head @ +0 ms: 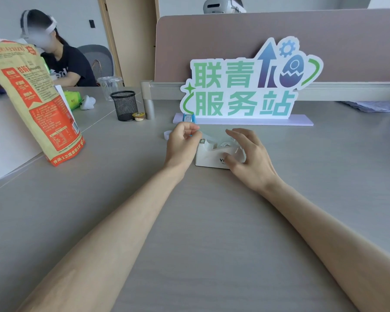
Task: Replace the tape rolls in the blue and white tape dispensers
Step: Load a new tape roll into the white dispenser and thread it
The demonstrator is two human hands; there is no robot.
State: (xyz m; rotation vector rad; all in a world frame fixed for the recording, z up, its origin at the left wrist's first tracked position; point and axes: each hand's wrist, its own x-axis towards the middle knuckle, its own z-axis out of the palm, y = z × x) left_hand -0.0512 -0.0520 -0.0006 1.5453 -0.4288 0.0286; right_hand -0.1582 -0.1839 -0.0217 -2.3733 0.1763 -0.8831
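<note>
White tape dispenser (pixel 212 157) sits on the grey desk (pixel 212 221) under your right hand (pixel 248 157), whose fingers (pixel 235 134) are spread and curled over the back of it, pressing on the clear tape roll (pixel 226 144) seated in its cradle; the thumb lies against the near side of the body. Your left hand (pixel 182 143) is just beside the dispenser's cutter end, its thumb and forefinger pinched shut on the free end of the tape strip (pixel 208 136), which stretches from your pinch back to the roll. Just beyond your left fingertips a blue tape dispenser (pixel 189 118) stands at the foot of the green-lettered sign (pixel 245 86). To the left of that hand, a small clear tape roll (pixel 167 134) lies on the desk. Farther left are a black mesh pen cup (pixel 124 105) and a large orange-printed bag (pixel 32 97).
</note>
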